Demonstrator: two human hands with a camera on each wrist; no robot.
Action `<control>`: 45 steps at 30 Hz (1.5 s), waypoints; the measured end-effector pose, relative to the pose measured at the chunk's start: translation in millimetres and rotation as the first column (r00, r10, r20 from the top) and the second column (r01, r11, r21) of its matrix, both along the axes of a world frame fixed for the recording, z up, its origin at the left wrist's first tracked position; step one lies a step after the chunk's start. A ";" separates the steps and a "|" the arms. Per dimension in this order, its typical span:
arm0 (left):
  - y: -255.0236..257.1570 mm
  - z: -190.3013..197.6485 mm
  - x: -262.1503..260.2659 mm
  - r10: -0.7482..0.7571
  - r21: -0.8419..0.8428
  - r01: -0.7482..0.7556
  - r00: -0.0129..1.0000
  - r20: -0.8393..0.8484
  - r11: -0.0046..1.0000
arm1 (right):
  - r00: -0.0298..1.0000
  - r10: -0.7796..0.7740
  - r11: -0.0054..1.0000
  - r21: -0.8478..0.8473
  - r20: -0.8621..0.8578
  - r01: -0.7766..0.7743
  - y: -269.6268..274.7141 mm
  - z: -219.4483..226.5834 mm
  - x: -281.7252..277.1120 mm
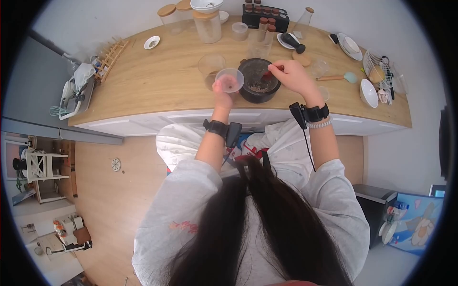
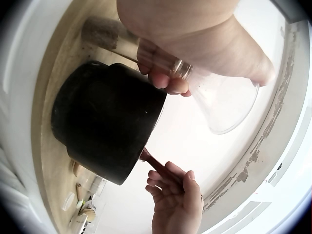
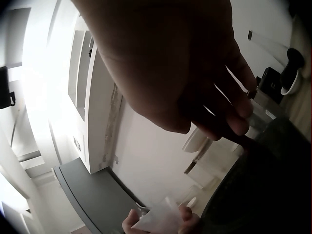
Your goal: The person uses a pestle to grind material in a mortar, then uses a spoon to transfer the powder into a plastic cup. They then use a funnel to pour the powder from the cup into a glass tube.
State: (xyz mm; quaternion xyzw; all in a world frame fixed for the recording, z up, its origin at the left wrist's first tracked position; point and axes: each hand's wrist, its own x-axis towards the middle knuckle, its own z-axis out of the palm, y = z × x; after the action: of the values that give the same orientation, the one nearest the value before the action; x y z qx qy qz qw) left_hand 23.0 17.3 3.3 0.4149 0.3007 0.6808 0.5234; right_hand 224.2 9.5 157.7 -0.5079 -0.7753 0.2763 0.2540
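My left hand point(image 1: 223, 95) grips a clear plastic funnel point(image 1: 230, 81) at its narrow end. The left wrist view shows the funnel's spout at the mouth of a glass tube point(image 2: 122, 43) with dark contents at its far end; the fingers curl round this joint. Just right of the funnel stands a black mortar point(image 1: 255, 95) with dark crushed bits inside. Over its right rim, my right hand point(image 1: 298, 81) pinches a reddish-brown spoon point(image 2: 158, 166) by the handle. The spoon slants into the mortar, its lower end among the bits.
Behind the hands are a rack of corked tubes point(image 1: 267, 19), a black pestle point(image 1: 293, 43) on a white dish and a lidded jar point(image 1: 208, 28). A spatula point(image 1: 338, 77) and white bowl point(image 1: 368, 93) lie to the right. A small dish point(image 1: 151, 43) sits back left.
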 end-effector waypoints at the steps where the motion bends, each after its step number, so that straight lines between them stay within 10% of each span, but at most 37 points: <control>1: -0.2 0.7 0.1 -0.003 0.004 0.003 1.000 0.004 1.000 | 0.999 0.012 0.999 0.035 0.045 -0.014 2.0 -1.2 0.0; 7: 2.8 -2.3 1.1 -0.027 0.075 0.017 0.991 0.131 0.997 | 0.970 0.028 0.993 0.108 0.242 -0.055 4.9 3.5 -34.7; 19: 2.4 -1.4 1.0 0.025 0.042 -0.024 0.999 -0.022 0.999 | 0.970 -0.239 0.951 0.215 0.044 0.224 49.6 -20.5 -61.7; 31: 4.7 -4.3 2.0 0.025 0.016 -0.025 0.999 0.045 1.000 | 0.725 -0.491 0.855 -0.428 -0.483 0.294 56.5 -52.8 -9.5; 45: 2.6 1.5 1.9 0.025 0.044 -0.026 1.000 0.014 0.999 | 0.549 -0.557 0.826 -0.482 -0.623 0.292 28.9 -73.6 1.7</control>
State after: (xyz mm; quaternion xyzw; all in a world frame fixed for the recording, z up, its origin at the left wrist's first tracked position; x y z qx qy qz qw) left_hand 24.9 20.0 4.8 0.4177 0.2874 0.6967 0.5075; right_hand 225.9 38.4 84.1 -0.5587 -0.3975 0.5096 0.5198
